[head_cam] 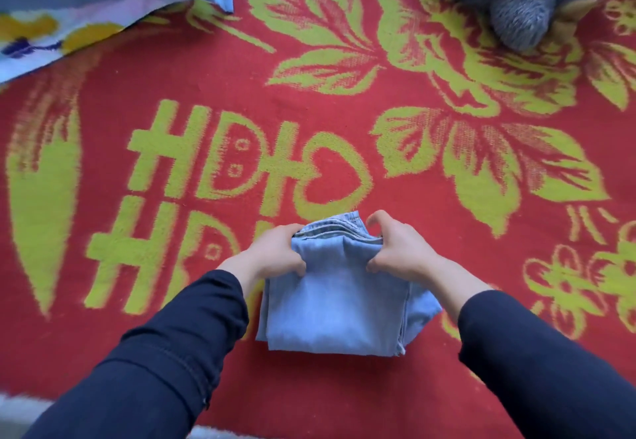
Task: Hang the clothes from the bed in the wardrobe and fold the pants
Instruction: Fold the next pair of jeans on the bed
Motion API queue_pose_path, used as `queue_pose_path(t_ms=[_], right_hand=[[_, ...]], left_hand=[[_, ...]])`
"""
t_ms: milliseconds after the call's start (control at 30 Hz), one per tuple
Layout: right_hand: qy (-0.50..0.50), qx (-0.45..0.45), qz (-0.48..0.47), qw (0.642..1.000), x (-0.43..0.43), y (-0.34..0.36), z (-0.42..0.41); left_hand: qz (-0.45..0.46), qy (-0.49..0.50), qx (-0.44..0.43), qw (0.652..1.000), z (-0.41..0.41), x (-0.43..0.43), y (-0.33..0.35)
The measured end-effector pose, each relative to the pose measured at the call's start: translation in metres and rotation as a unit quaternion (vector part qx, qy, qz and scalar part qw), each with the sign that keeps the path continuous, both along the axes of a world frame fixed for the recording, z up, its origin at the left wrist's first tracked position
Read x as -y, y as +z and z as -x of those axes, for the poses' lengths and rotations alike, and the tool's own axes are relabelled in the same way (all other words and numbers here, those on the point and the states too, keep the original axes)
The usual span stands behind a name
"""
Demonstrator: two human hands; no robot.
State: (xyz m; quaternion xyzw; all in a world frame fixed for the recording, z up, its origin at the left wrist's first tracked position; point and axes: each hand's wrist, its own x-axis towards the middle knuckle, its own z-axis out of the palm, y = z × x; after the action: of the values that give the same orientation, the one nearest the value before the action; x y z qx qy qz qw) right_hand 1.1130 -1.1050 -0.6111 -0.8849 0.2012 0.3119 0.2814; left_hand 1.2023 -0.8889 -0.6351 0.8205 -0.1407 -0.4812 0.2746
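Jeans (339, 304): folded on the bed (413, 232).
Left hand (275, 254): fingers gripped their left edge.
Right hand (399, 252): fingers gripped their right edge.

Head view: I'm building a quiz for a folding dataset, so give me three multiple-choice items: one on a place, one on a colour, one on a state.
1. Where does the grey plush toy lie on the blanket?
A. far right
B. near left
C. near centre

2. The blanket's pattern on its red ground is:
A. white
B. black
C. yellow-green

3. The jeans are:
A. spread out flat
B. folded into a small stack
C. on a hanger

Answers:
1 A: the toy sits at the top right edge of the view.
2 C: the leaves and letters are yellow-green.
3 B: layered edges show at the stack's far end.
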Motion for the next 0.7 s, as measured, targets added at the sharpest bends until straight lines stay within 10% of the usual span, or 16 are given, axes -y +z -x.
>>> queue_pose_path(t_ms=[300,700], right_hand=[[0.118,0.063,-0.013,0.991,-0.046,0.069,0.058],[0.428,0.246,-0.026,0.87,-0.206,0.161,0.214]], left_hand=[[0.061,-0.082,0.22,0.97,0.109,-0.066,0.072],[0.023,0.254,0.261,0.931,0.37,-0.223,0.184]])
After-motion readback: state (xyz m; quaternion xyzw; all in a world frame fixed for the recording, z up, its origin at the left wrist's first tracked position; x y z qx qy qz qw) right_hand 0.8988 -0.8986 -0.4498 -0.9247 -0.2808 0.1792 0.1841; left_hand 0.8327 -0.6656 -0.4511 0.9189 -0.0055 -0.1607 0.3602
